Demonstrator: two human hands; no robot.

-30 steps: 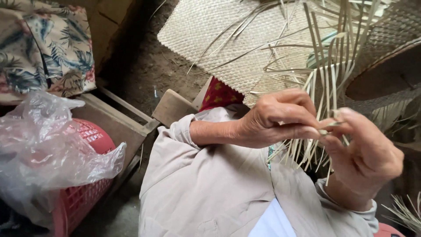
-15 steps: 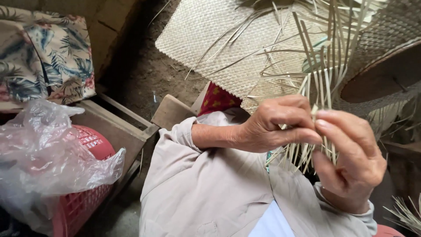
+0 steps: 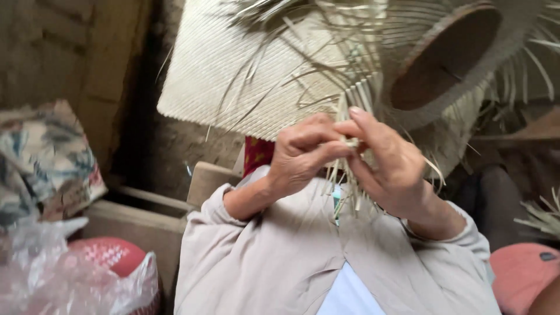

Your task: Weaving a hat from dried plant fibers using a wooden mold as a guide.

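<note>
Closest to us are our own sleeves, pale beige and bunched at the wrists, filling most of the lower middle. Down in the left corner there's a crumpled clear plastic bag lying over a red plastic basket, and in the right corner we catch the edge of something pinkish-red, can't tell what.

Just above the sleeves our hands meet in the middle. Our left hand is curled in with the fingertips pinched on a bundle of thin straw strips, and our right hand is clamped on the same bundle from the other side, index finger stretched up over the top. So both hands are grasping the strips, fingertips touching each other around them. The loose ends hang down between our wrists, right over our lap.

The strips run up into the half-woven straw piece just behind our hands, a rounded form with a dark hollow opening and lots of stray ends sticking out all around.

Left of that, a bit further back, a flat woven mat is spread out. Below it a bit of red patterned cloth peeks out beside a wooden box. Far left there's a floral cushion, with a dirt floor behind.
</note>
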